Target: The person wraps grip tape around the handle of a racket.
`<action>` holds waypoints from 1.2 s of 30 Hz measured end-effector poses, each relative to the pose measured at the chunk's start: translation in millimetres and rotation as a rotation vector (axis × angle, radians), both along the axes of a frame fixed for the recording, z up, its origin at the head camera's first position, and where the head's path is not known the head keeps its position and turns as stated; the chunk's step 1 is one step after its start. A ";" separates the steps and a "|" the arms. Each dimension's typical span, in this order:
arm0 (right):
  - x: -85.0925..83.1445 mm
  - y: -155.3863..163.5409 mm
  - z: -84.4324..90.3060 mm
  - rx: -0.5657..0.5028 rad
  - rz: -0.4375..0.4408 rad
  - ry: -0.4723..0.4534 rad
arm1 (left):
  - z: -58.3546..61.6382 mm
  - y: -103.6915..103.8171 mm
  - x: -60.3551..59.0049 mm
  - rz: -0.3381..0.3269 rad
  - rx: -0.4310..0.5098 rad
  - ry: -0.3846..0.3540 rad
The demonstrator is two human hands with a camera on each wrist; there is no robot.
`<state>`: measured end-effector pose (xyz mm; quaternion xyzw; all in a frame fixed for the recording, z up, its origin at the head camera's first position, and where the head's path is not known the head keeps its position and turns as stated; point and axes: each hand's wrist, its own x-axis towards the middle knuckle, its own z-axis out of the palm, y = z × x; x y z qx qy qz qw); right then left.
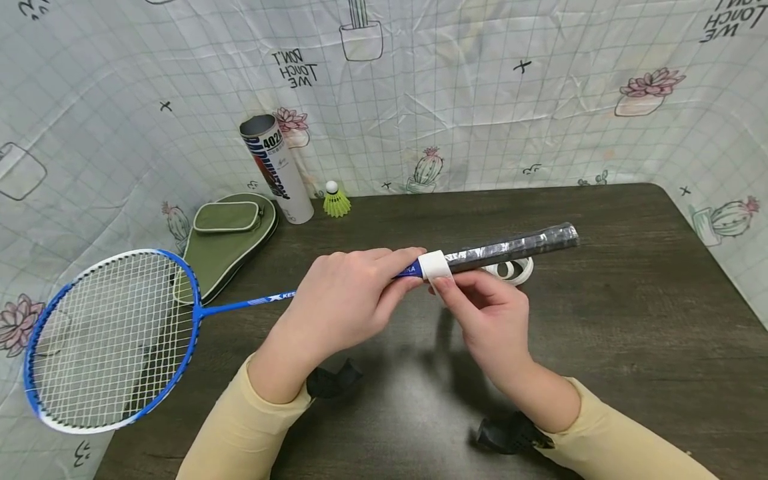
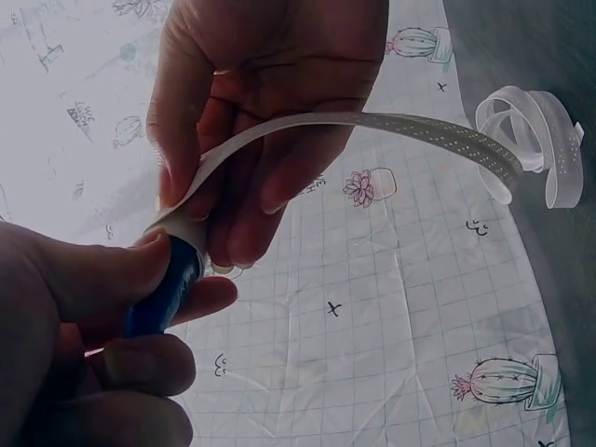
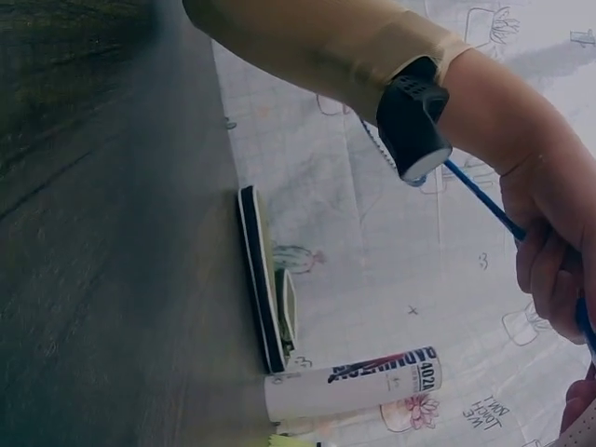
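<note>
A blue and white badminton racket is held out with its strung head to the left. My left hand grips it around the blue cone at the top of the handle. White grip tape is wrapped round the upper end of the dark, shiny handle. My right hand pinches the tape between thumb and fingers just under the handle. In the left wrist view, the perforated tape strip arcs away from the fingers to a loose coil.
Toward the back left of the dark table lies a green racket cover. Beside it stand a white shuttlecock tube and a yellow-green shuttlecock. A patterned cloth hangs behind the table.
</note>
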<state>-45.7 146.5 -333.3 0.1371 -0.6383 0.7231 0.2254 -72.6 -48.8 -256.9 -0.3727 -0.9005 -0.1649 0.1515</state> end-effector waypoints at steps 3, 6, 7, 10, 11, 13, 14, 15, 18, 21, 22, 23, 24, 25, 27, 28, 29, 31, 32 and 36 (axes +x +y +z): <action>-0.5 -0.1 -1.8 0.035 -0.037 0.014 | 0.4 -0.3 0.3 -0.002 0.003 0.001; -1.4 0.4 -3.0 0.029 -0.009 0.012 | 1.1 -1.1 0.6 -0.003 -0.001 0.012; -1.4 0.8 -3.1 0.010 0.021 0.002 | 1.6 -1.0 0.8 -0.003 -0.004 0.017; -1.8 2.0 -2.5 -0.079 0.136 -0.050 | 3.3 -0.9 1.4 -0.006 -0.015 0.024; -1.9 2.4 -1.9 -0.105 0.174 -0.068 | 3.8 -0.7 1.7 -0.010 -0.019 0.019; -2.9 3.3 -0.8 -0.165 0.253 -0.109 | 4.8 0.0 1.9 -0.023 -0.028 0.000; -3.7 3.9 0.2 -0.198 0.298 -0.128 | 5.3 0.4 2.0 -0.029 -0.033 -0.014; -4.2 4.8 0.9 -0.224 0.338 -0.143 | 5.5 0.9 2.1 -0.033 -0.040 -0.028; -5.7 7.4 3.2 -0.299 0.420 -0.193 | 5.6 2.6 2.5 -0.026 -0.064 -0.055; -4.9 8.7 4.7 -0.329 0.415 -0.213 | 4.5 3.1 3.4 -0.005 -0.078 -0.033; -4.3 9.3 4.7 -0.331 0.394 -0.212 | 3.2 3.3 3.3 -0.001 -0.079 -0.014; -3.5 9.6 4.7 -0.331 0.371 -0.204 | 1.8 2.8 3.0 -0.002 -0.077 0.008; -2.7 9.7 4.8 -0.329 0.345 -0.192 | 0.1 1.5 2.5 -0.001 -0.070 0.037; -2.0 9.6 4.8 -0.332 0.325 -0.177 | -1.6 -0.9 2.0 0.000 -0.060 0.065; -1.1 9.4 6.0 -0.336 0.281 -0.150 | -5.4 -9.0 0.6 0.009 -0.034 0.118; -0.7 9.3 6.9 -0.336 0.258 -0.138 | -7.0 -14.3 0.0 0.016 -0.016 0.137; -0.4 9.4 8.1 -0.338 0.239 -0.133 | -8.2 -20.3 -0.7 0.025 0.004 0.155; 0.1 10.3 11.0 -0.361 0.216 -0.148 | -10.1 -33.1 -1.5 0.047 0.047 0.179; -0.1 11.1 12.8 -0.375 0.206 -0.162 | -10.5 -39.0 -1.8 0.057 0.071 0.190; -0.9 17.0 18.3 -0.419 0.180 -0.230 | -11.1 -55.7 -3.1 0.079 0.176 0.268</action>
